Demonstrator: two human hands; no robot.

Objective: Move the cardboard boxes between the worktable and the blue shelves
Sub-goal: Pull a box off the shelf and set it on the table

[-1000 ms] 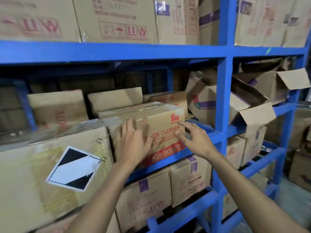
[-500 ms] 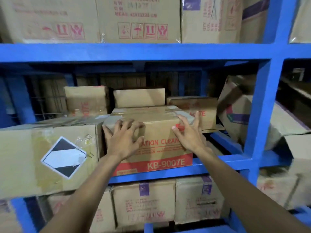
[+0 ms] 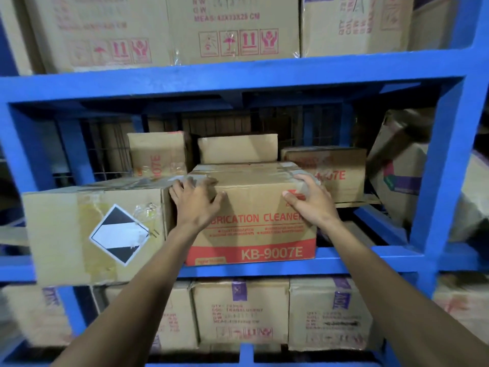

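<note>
A cardboard box (image 3: 260, 207) printed "LUBRICATION CLEANER KB-9007E", with a red band along its bottom, sits at the front of the middle level of the blue shelves (image 3: 238, 78). My left hand (image 3: 197, 200) grips its upper left corner, fingers curled over the top edge beside the neighbouring box. At the upper right corner, my right hand (image 3: 308, 198) holds on with fingers over the top and thumb on the front face. Both forearms reach in from below.
A larger box (image 3: 90, 234) with a black-and-white diamond label presses against the left side. Smaller boxes (image 3: 238, 148) stand behind. A tilted box (image 3: 397, 170) leans at the right past the blue upright (image 3: 436, 181). More boxes fill the levels above and below.
Both hands slid from the box's front face up to its top corners and curled over the top edge. The view moved closer and squared up to the shelf.
</note>
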